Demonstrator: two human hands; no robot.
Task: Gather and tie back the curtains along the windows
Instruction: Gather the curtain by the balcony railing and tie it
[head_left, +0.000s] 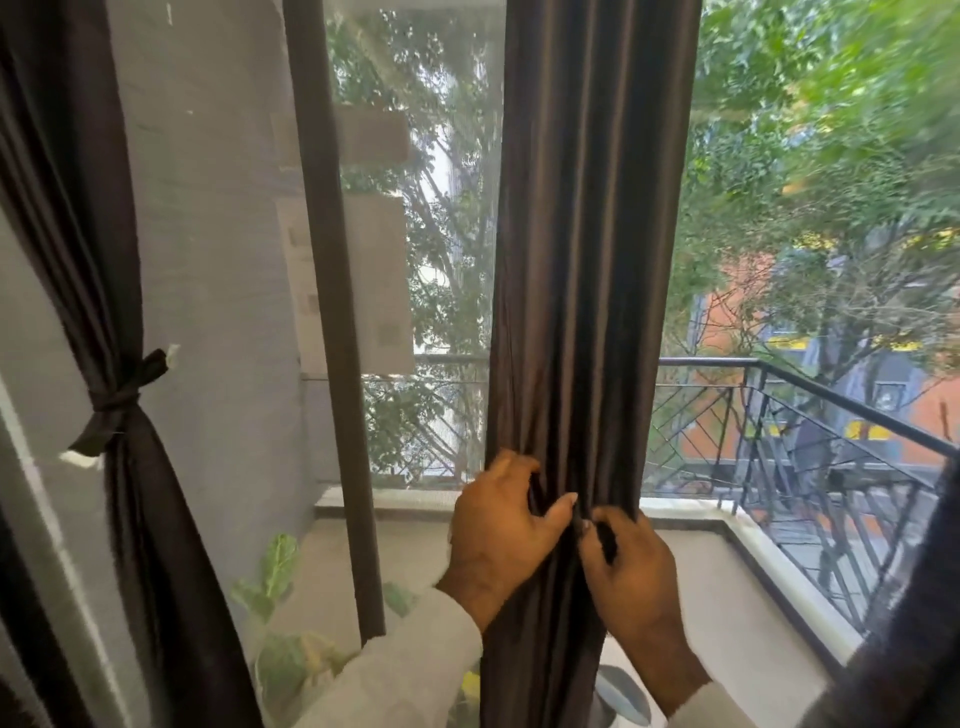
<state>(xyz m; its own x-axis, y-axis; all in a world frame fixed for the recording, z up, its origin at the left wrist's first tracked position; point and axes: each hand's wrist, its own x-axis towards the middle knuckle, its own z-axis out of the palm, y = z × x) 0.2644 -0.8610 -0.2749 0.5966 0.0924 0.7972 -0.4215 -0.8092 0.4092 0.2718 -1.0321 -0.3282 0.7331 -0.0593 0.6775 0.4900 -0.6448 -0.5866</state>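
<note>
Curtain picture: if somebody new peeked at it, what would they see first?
First, the two hands low in the middle: the left hand and right hand both grip the folds of the dark middle curtain, bunching it together. Next, at the left edge, another dark curtain already cinched with a knotted tie. Then the leafy trees and black balcony railing outside on the right.

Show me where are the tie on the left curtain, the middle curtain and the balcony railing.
tie (120, 402): head view, on its knot.
middle curtain (587, 260): head view, on the gathered folds above the hands.
balcony railing (831, 395): head view, on the top bar.
</note>
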